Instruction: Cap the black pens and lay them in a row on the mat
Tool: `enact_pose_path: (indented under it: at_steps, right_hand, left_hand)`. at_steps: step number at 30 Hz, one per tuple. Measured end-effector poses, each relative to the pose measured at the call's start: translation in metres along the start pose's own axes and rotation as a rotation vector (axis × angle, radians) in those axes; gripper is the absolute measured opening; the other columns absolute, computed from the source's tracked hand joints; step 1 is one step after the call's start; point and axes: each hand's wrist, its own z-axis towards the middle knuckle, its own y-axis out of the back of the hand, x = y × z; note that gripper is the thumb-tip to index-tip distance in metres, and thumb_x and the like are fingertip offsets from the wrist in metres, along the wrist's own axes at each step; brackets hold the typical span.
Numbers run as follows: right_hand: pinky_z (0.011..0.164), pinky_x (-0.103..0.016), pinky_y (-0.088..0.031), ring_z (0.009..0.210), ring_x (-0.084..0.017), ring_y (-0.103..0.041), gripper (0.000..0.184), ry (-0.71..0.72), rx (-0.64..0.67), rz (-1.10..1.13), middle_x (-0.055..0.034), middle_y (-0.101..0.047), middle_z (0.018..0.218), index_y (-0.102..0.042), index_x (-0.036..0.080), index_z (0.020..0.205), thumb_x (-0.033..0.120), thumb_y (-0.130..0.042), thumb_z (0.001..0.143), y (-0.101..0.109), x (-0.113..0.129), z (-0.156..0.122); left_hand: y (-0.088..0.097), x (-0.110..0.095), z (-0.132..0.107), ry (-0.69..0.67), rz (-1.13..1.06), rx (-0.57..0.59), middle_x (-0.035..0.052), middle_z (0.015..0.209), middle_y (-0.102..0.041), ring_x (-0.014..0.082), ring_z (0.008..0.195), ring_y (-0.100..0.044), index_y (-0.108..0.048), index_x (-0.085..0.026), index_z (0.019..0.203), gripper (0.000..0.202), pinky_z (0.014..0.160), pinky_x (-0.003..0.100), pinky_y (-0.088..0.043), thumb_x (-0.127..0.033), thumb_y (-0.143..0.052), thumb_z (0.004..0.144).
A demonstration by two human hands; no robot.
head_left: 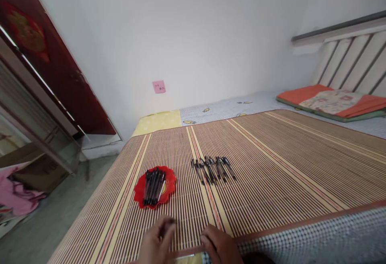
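A: Pens (153, 186), a dark bundle of them, lie side by side on a red plate (139, 193) with a scalloped rim. It sits just beyond the left hand (157, 243) and a little to that hand's left, not touching it.

B: How many pens on the plate?

A: They overlap too much for an exact count; roughly ten, thin and dark, one with a pale barrel at the right edge.

B: And the left hand's grip?

A: The fingers (164, 226) are curled loosely with the thumb apart, pinching nothing, resting on the bamboo mat (271, 183).

B: What is farther right?

A: A second group of pens (213, 169), again about ten, spread in a loose row straight on the mat, beyond the right hand (220, 248) and well apart from it. That hand lies flat at the mat's near edge, its grip empty; whether its fingers are spread or together I cannot tell, since most of it is cut off by the frame.

B: The mat itself?

A: Thin slats with tan stripes and a brown border, laid over a bed (229, 107) with a checked sheet. One orange-edged cushion (331, 102) lies far to the right by the slatted headboard (352, 59).
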Motion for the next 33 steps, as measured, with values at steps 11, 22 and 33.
enact_pose_path:
  at_steps: [11, 22, 33]
  right_hand:
    - [0.057, -0.026, -0.028, 0.061, -0.012, -0.054, 0.024, -0.039, 0.003, 0.033, 0.0029, -0.053, 0.068, -0.048, 0.022, 0.076, 0.031, -0.041, 0.097, 0.001, 0.004, 0.007]
    - [0.057, -0.026, -0.027, 0.062, -0.013, -0.051, 0.024, -0.102, 0.051, 0.093, 0.0025, -0.049, 0.067, -0.042, 0.023, 0.072, 0.029, -0.041, 0.094, 0.013, 0.017, 0.015]
    - [0.05, -0.025, -0.033, 0.053, -0.012, -0.047, 0.044, -0.469, -0.139, 0.807, 0.0008, -0.058, 0.067, -0.06, 0.019, 0.079, 0.063, -0.058, 0.087, 0.06, 0.052, 0.049]
  left_hand:
    - [0.052, -0.007, 0.134, 0.018, 0.907, -0.269, 0.0204, 0.115, -0.07, 0.032, 0.103, -0.069, -0.065, -0.011, 0.109, 0.032, 0.083, 0.038, -0.05, -0.032, -0.049, 0.09]
    - [0.044, -0.018, 0.131, 0.012, 0.901, -0.319, 0.0191, 0.104, -0.073, 0.0332, 0.098, -0.069, -0.063, -0.013, 0.1, 0.03, 0.077, 0.038, -0.049, -0.034, -0.042, 0.093]
    - [-0.043, -0.031, 0.004, 0.01, -0.401, -0.114, 0.0038, 0.078, -0.07, 0.0221, 0.078, -0.065, -0.067, -0.019, 0.09, 0.041, 0.072, 0.03, -0.053, -0.055, -0.077, 0.071]
